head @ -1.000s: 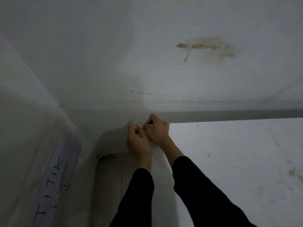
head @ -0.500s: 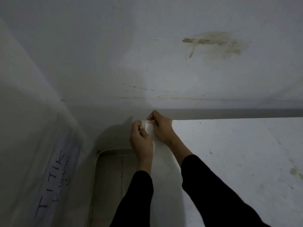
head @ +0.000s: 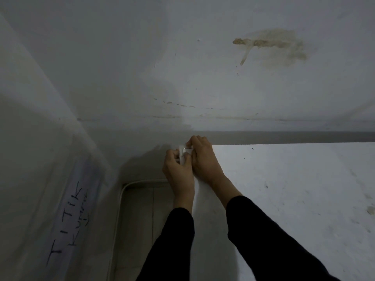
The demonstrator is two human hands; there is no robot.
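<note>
Overhead, entry by entry.

1. Small white glossy piece (head: 184, 152): whether it is tape, a clip or something else cannot be told. It sits at the top left corner of the large white flat panel (head: 294, 199), just under the dark grey shadow band (head: 284, 136) that runs along the panel's upper edge. It is caught between both hands, and only a narrow part of it shows.

2. Left hand (head: 178, 173): fingers curled, with the thumb and fingertips pinching the piece's lower left part. The back of the hand faces the camera.

3. Right hand (head: 205, 159): fingers curled over the piece's upper right side, gripping it against the panel's corner. Its fingertips are hidden behind the knuckles. The two hands touch each other around the piece.

4. Black long sleeves (head: 274, 240): one on each forearm, ending short of the wrists.

5. Pale grey plastered surface (head: 142, 57): fills the upper view and carries a yellow-brown irregular stain (head: 274, 47) at upper right, well apart from the hands. Faint brown dashes lie lower down on it.

6. Pale paper strip with black handwritten letters (head: 67, 220): on the left wall, reading "TITIK", with a smaller line beside it too blurred to read.

7. Thin white bent cable (head: 122, 197): below and left of the left hand, turning a rounded corner along the wall.
</note>
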